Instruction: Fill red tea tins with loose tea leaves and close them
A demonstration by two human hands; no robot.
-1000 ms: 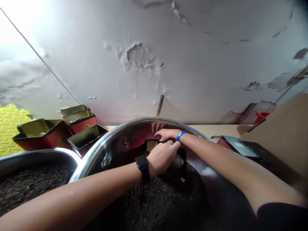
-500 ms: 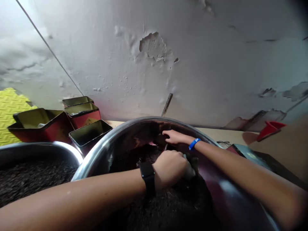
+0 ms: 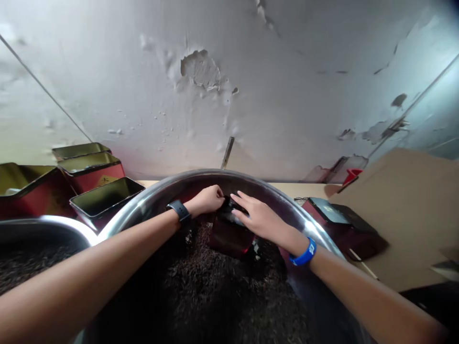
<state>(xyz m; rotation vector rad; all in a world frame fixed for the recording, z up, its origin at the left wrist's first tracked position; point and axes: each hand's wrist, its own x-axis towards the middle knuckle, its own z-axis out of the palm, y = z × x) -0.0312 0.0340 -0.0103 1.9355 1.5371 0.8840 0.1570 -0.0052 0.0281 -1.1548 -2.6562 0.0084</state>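
Note:
A dark red tin (image 3: 229,237) rests on dark dried leaves (image 3: 211,282) inside a large metal basin (image 3: 247,179). Something pale, like thin plastic, shows at the tin's mouth. My left hand (image 3: 208,199), with a black watch at the wrist, is at the tin's far left corner; its fingers are curled together, and what they pinch is hidden. Over the tin's right side lies my right hand (image 3: 260,217), a blue band on its wrist. Its fingers are spread and reach across the opening.
Several open red tins (image 3: 103,196) stand at the left, behind a second metal basin (image 3: 53,224) of dark leaves. To the right are a dark red box (image 3: 344,222), a red funnel-like piece (image 3: 351,177) and brown cardboard (image 3: 405,205). A peeling wall (image 3: 251,119) rises behind.
My left hand has moved away from me, toward the basin's far side. My right hand has come nearer, fingers now spread over the tin, which shows more clearly. The view has shifted right.

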